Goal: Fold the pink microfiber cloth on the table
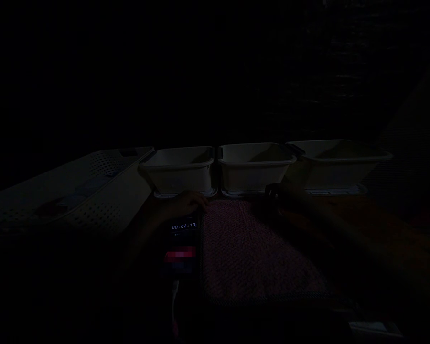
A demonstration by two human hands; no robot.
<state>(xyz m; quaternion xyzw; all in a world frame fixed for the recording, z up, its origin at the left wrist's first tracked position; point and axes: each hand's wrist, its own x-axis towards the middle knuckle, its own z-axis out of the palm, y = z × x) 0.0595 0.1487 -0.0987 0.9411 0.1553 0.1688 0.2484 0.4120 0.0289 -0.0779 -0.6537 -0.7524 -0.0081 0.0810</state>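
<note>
The scene is very dark. A pinkish textured cloth or mat point(258, 253) with a dark stitched border lies flat in front of me. My left hand point(190, 200) rests at its far left corner, fingers stretched out over the edge, with nothing visible in them. Near the cloth's far right edge is my right hand point(275, 192), fingers bent downward and slightly apart. Its palm is in shadow, and I make out no object in it. The right forearm shades the cloth's right side.
Behind the cloth stand three light bins, left point(179, 174), middle point(256, 174) and right point(337, 169). A perforated basket point(132, 191) at left holds items I cannot make out. A phone point(181, 239) showing a timer lies left of the cloth, its white cable point(174, 298) trailing toward me.
</note>
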